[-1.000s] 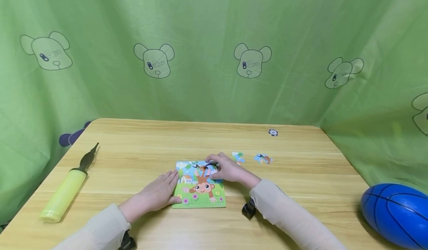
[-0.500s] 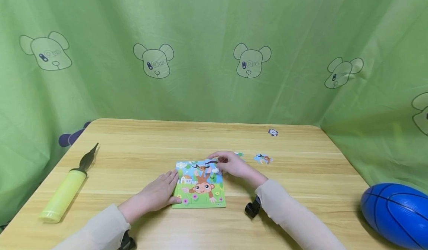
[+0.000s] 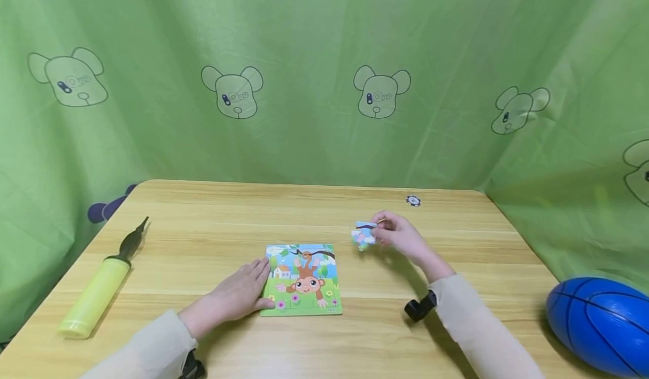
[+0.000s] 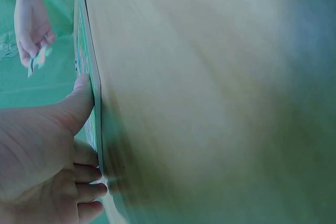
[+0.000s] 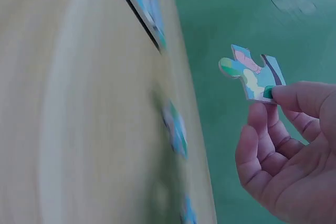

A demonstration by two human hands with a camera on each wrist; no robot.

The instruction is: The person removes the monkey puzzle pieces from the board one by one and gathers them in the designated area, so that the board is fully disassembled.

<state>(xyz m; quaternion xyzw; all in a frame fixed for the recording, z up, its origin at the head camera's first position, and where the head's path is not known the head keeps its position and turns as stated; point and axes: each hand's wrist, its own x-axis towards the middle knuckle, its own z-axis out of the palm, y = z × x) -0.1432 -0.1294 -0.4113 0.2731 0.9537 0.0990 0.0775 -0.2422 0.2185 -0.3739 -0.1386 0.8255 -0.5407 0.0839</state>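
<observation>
Head view: the right hand (image 3: 400, 237) held a puzzle piece (image 3: 364, 235) pinched at its near edge, lifted clear of the desk (image 3: 203, 238), just right of the puzzle board (image 3: 302, 279). The left hand (image 3: 238, 295) lay flat, fingers straight, touching the board's left edge. The board's top right corner looked unfilled, though the view was too small to be sure. A yellow pump (image 3: 101, 286) lay well apart on the left, a blue ball (image 3: 600, 322) at the right edge and a small dark disc (image 3: 413, 200) near the far edge. None of them stood between piece and board.

Left wrist view: the left thumb (image 4: 79, 103) pressed against the rim of the board (image 4: 89, 85); the grip was open, bracing only. The right hand (image 4: 32, 22) showed beyond with the piece (image 4: 38, 59).

Right wrist view: thumb and fingers (image 5: 273, 129) were closed on one corner of the piece (image 5: 252, 77). It looked thin, stiff and very light, likely to twist or slip from so small a hold; a pinch nearer its middle would be steadier. Another loose piece (image 5: 176, 129) lay blurred on the desk (image 5: 79, 103) below, with the board (image 5: 144, 3) further off.
</observation>
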